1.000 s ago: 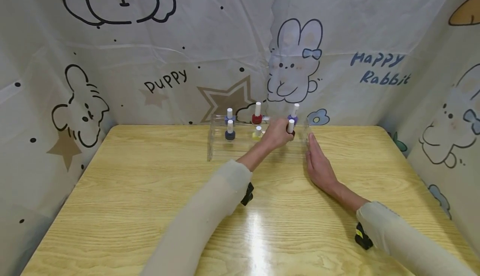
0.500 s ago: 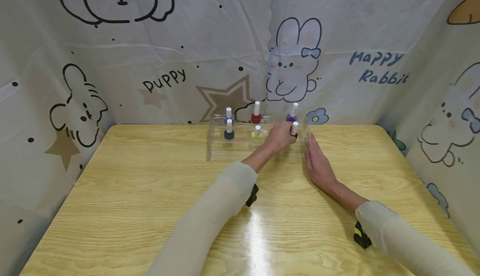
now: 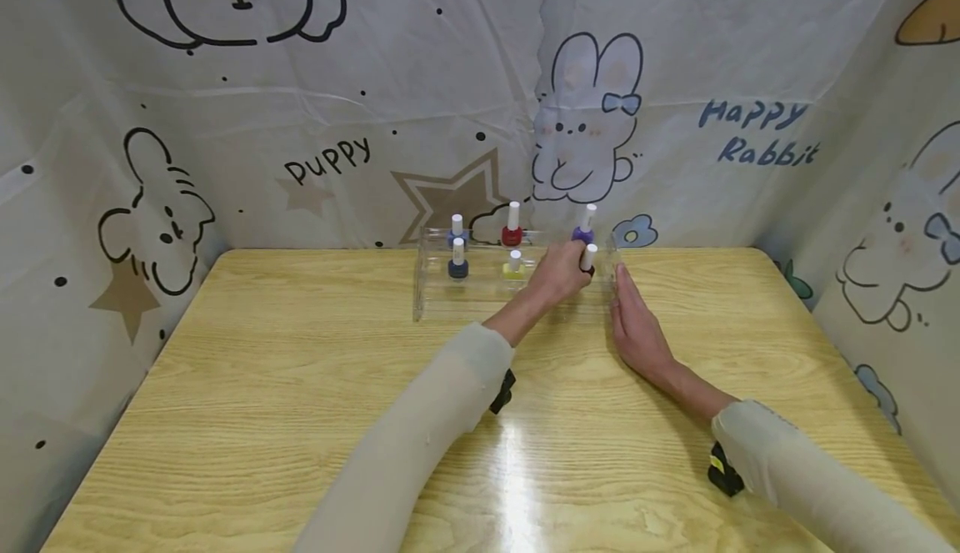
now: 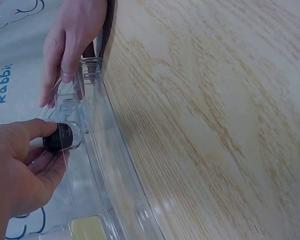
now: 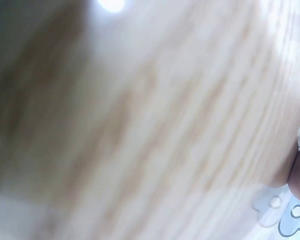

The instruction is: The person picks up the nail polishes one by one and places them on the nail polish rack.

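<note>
A clear tiered rack [image 3: 417,299] stands near the back of the table. On its middle tier, towards the right end, my left hand [image 3: 557,275] pinches a dark nail polish bottle [image 4: 59,137] with a white cap; thumb and fingers lie on either side of the glass in the left wrist view. My right hand [image 3: 642,333] rests against the rack's right end, its fingers straight. Nearest the left hand are a purple polish bottle [image 3: 582,234] on the back tier and a yellow one [image 3: 513,272] beside it on the middle tier.
A red bottle [image 3: 512,236] and a blue bottle [image 3: 457,237] stand on the back tier. A dark blue bottle [image 3: 457,268] is at the middle tier's left. A printed cloth [image 3: 315,77] hangs behind the wooden table [image 3: 315,386].
My left hand has shifted slightly right along the middle tier with the dark nail polish bottle, then held still for the last half second. The right hand has stayed against the rack.
</note>
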`<action>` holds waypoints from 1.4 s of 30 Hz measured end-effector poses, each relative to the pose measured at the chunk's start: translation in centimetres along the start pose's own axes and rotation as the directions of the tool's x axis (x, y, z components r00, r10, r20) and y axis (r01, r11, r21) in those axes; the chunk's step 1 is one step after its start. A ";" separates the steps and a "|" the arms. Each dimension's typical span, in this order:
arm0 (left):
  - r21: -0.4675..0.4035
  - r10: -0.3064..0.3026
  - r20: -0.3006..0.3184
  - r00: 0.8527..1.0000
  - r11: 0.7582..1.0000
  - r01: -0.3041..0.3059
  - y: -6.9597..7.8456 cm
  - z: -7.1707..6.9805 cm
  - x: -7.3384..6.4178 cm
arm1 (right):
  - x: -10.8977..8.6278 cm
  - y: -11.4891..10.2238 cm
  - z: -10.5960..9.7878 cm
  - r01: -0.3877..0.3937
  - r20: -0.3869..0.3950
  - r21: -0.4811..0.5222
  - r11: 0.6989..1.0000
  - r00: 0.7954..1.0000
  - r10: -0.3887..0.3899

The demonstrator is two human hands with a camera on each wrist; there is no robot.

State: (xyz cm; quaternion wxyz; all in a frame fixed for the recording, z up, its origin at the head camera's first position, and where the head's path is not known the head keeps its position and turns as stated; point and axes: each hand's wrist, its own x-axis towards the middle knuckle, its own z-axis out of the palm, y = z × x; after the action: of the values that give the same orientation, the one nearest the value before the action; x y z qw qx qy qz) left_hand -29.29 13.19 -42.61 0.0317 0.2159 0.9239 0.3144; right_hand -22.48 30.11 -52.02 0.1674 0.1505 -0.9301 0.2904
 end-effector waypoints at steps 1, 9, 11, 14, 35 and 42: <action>-0.002 -0.003 0.004 1.000 1.000 0.003 0.0 0.0 0.0 | 0.0 0.0 0.0 0.001 0.000 0.002 1.000 1.000 -0.001; -0.017 -0.023 0.019 1.000 1.000 0.023 0.1 -0.1 -0.2 | 0.1 -0.1 0.0 -0.005 0.011 0.008 1.000 1.000 0.005; -0.014 -0.021 0.019 1.000 1.000 0.022 0.0 -0.1 -0.2 | 0.1 0.0 0.0 -0.008 0.015 0.006 1.000 1.000 0.008; -0.009 -0.021 0.022 1.000 1.000 0.021 0.0 -0.1 -0.2 | 0.1 0.0 0.1 -0.004 0.009 0.004 1.000 1.000 0.004; 0.024 0.019 0.013 1.000 1.000 -0.019 -0.1 -0.5 -0.7 | 0.2 -0.2 0.0 0.001 0.010 -0.004 1.000 1.000 -0.001; 0.041 0.037 0.002 0.999 0.998 -0.037 -0.1 -1.4 -1.4 | 0.0 -0.2 0.0 0.001 0.004 0.010 1.000 1.000 -0.001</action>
State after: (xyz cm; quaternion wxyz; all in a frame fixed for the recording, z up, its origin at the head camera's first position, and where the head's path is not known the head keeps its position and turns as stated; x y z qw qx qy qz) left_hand -28.40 11.72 -41.67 0.0221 0.2340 0.9260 0.2955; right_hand -22.42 29.93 -51.85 0.1651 0.1523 -0.9289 0.2946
